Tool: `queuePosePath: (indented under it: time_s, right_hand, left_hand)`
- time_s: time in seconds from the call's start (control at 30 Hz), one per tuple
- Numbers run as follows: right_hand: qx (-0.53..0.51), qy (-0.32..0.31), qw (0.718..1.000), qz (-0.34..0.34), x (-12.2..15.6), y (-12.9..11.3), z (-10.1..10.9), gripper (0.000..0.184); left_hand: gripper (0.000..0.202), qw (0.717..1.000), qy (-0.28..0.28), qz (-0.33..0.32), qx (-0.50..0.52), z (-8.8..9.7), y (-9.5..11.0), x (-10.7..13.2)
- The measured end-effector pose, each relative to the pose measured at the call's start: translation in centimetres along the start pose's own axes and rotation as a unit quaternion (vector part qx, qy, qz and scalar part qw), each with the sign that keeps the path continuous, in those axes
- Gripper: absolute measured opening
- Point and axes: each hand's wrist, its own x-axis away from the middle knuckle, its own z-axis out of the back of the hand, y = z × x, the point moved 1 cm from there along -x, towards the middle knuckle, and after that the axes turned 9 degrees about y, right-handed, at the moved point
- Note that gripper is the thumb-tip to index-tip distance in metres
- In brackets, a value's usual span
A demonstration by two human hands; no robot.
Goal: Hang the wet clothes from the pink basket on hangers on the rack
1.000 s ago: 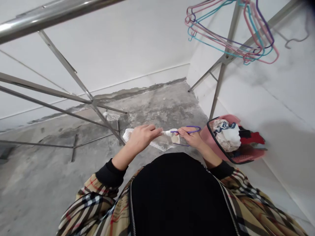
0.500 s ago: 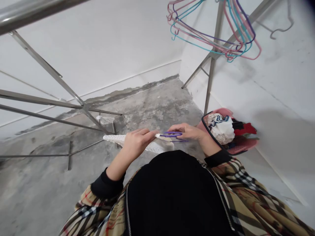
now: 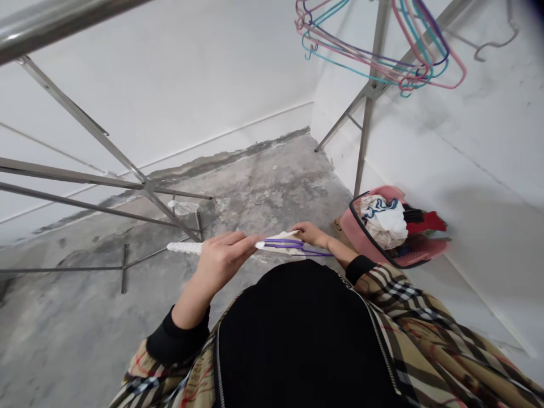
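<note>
My left hand is closed on a white, lacy-looking garment, whose narrow end sticks out to the left past my knuckles. From under its fingertips a purple clothes hanger runs to the right, partly inside the white cloth. My right hand pinches the garment's upper edge at the right, beside the hanger. Both the garment and the hanger are at waist height before my black top. How far the hanger reaches inside the cloth is hidden.
Pink, blue and purple hangers hang at the upper right on a metal rack. A pink basket with white, black and red clothes stands by the right wall. Metal rack bars cross the left side.
My right hand has shifted from the purple hanger to the garment's edge, spreading it rightward around the hanger. My left hand has moved slightly left with the cloth.
</note>
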Motion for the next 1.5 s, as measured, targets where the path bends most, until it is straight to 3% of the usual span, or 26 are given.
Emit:
queuePosePath:
  time_s: [0.17,0.33,0.43,0.6,0.7,0.73,0.8,0.87,0.93,1.0,1.03,1.13,1.23,1.5]
  right_hand:
    - [-0.115,0.067,0.989,-0.069,1.0,-0.2,3.5,0.028]
    - [-0.228,0.139,0.96,-0.083,2.9,-1.2,3.9,0.037]
    - [-0.249,0.173,0.95,-0.079,3.5,-2.0,3.9,0.034]
    - [-0.192,0.273,0.941,-0.056,3.8,-3.3,4.6,0.036]
    - [-0.178,0.303,0.935,-0.04,4.6,-4.4,5.0,0.039]
    - [-0.162,0.285,0.944,-0.026,5.1,-4.9,5.2,0.039]
    - [-0.092,0.181,0.979,0.026,6.1,-6.0,5.7,0.039]
    - [0.008,0.095,0.99,0.101,7.0,-7.0,6.5,0.038]
    - [0.083,0.136,0.973,0.166,7.5,-7.8,7.8,0.038]
    - [0.151,0.219,0.938,0.221,7.6,-8.4,8.8,0.041]
    - [0.197,0.228,0.921,0.248,7.5,-8.7,9.1,0.044]
    - [0.345,0.141,0.874,0.31,6.9,-9.1,8.6,0.043]
    - [0.416,0.071,0.845,0.328,6.4,-9.3,7.4,0.035]
    - [0.442,0.041,0.831,0.336,6.5,-10.5,5.3,0.04]
  left_hand:
    - [0.019,0.992,0.109,0.06,-0.006,-0.2,-2.4,2.5]
    - [0.018,0.975,0.183,0.123,0.003,-1.2,-3.9,3.8]
    - [0.018,0.974,0.187,0.129,-0.006,-1.4,-4.5,4.4]
    - [0.019,0.983,0.155,0.098,-0.022,-2.0,-5.0,5.3]
    - [0.021,0.981,0.154,0.099,-0.069,-2.9,-5.2,5.5]
    - [0.022,0.978,0.16,0.107,-0.081,-3.2,-5.3,5.5]
    - [0.022,0.973,0.18,0.124,-0.079,-3.8,-5.6,5.5]
    - [0.025,0.97,0.194,0.136,-0.052,-4.2,-5.9,5.5]
    - [0.028,0.971,0.194,0.14,-0.019,-4.2,-6.4,5.5]
    - [0.03,0.972,0.189,0.142,0.005,-4.1,-6.8,5.5]
    - [0.031,0.971,0.188,0.143,0.014,-4.0,-6.9,5.4]
    - [0.033,0.97,0.189,0.148,0.041,-3.8,-7.3,5.2]
    - [0.031,0.968,0.19,0.15,0.062,-3.8,-7.4,4.8]
    - [0.029,0.967,0.167,0.16,0.106,-4.6,-6.4,3.8]
